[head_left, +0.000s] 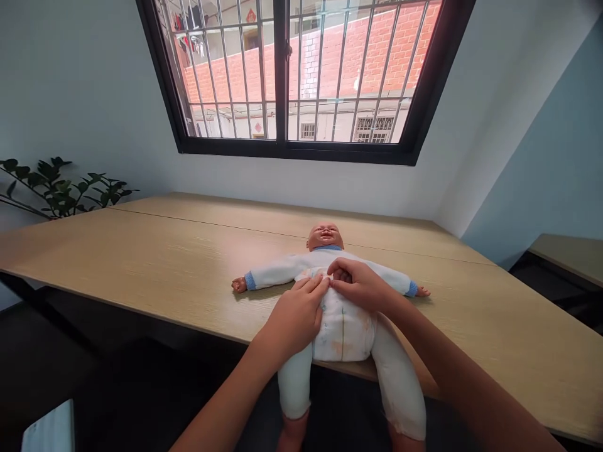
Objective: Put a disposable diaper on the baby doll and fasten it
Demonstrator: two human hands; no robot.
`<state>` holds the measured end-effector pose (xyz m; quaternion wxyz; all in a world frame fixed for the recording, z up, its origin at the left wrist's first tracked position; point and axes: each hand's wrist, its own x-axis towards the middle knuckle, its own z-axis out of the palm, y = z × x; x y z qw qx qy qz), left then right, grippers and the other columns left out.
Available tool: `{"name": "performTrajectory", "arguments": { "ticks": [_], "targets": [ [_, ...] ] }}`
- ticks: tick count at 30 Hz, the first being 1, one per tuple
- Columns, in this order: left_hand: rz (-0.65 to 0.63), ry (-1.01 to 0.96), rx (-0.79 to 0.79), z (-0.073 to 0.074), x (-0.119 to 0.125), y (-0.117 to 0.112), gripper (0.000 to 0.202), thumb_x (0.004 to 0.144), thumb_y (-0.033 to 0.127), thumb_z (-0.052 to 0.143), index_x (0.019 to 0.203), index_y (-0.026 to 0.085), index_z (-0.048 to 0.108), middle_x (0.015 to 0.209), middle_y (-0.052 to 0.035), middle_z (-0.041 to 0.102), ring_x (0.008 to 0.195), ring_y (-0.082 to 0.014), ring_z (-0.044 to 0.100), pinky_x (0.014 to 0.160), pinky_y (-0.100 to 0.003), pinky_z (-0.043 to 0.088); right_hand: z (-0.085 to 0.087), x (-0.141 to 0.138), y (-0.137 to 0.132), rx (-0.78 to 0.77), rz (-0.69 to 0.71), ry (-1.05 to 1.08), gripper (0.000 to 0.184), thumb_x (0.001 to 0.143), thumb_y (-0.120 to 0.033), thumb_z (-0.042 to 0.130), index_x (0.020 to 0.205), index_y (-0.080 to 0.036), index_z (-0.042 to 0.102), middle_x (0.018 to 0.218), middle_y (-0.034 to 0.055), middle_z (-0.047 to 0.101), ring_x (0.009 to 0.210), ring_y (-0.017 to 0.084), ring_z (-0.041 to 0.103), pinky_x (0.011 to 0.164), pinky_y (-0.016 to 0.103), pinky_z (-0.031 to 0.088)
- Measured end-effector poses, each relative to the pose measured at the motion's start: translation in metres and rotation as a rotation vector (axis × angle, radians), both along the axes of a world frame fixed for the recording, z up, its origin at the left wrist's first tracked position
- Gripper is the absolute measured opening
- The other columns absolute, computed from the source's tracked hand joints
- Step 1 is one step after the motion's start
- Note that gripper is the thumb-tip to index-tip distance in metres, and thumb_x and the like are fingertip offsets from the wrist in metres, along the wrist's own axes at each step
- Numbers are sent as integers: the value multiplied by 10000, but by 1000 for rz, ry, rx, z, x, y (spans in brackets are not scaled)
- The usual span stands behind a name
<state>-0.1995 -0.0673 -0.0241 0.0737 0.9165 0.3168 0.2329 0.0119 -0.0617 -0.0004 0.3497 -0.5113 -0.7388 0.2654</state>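
Note:
A baby doll (325, 237) in a white suit with blue cuffs lies on its back on the wooden table (141, 263), arms spread, legs hanging over the near edge. A white diaper (343, 333) covers its hips. My left hand (294, 317) rests on the doll's belly, fingers together and pressing at the diaper's top edge. My right hand (360, 284) meets it at the doll's middle, fingers curled and pinching the fabric there. What the fingertips grip is hidden.
A large barred window (292, 75) fills the wall behind the table. A leafy potted plant (61, 188) stands at the far left. A second tabletop (570, 254) shows at the right edge. Dark floor lies below.

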Motion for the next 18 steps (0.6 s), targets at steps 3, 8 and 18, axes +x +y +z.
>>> {"name": "performTrajectory", "arguments": {
  "ticks": [3,8,18],
  "targets": [
    [-1,-1,0,-4,0,1,661,917,60,429,1576,90,467,1649,-160,456,1555,-282,396,1315,-480,333,0,0,-1,-3,6,23,132,875,-278,624,944,-170,658,775,8,606,709,147,526,625,279,414],
    [-2,-29,-47,-3,-2,-1,654,941,60,397,1592,82,448,1674,-143,417,1582,-260,343,1331,-496,296,3,5,-8,-36,19,37,160,901,-315,644,986,-180,662,823,21,620,759,167,552,662,299,448],
    [51,-172,-140,-9,-13,-30,551,1024,139,371,1554,64,503,1647,-136,465,1557,-249,388,1314,-458,342,23,13,-94,-170,-46,-156,280,1016,-488,570,955,-225,644,781,9,578,717,175,495,619,310,397]
  ]
}}
